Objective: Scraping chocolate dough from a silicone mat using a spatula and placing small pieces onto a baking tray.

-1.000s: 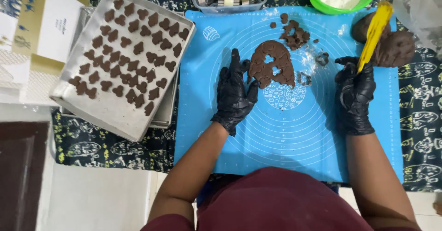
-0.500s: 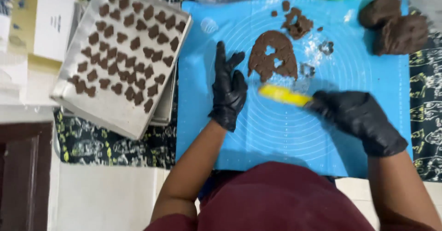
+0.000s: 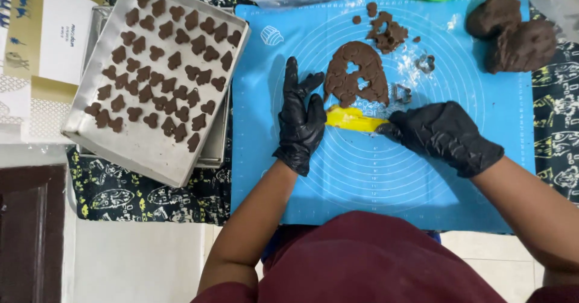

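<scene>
Now yellow scraper (image 3: 353, 119) nearer rolled dough (image 3: 356, 73)

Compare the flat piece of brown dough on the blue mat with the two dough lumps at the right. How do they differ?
The flat dough sheet is rolled thin; the dough lumps are thick and rounded. The sheet has cut-out holes in it; the lumps are whole. The sheet lies mid-mat beside the left hand and the yellow scraper; the lumps sit at the mat's far right corner, untouched. Both are dark brown.

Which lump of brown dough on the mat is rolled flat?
The sheet just above the yellow scraper; it has cutout holes, unlike the two thick lumps at the corner.
</scene>
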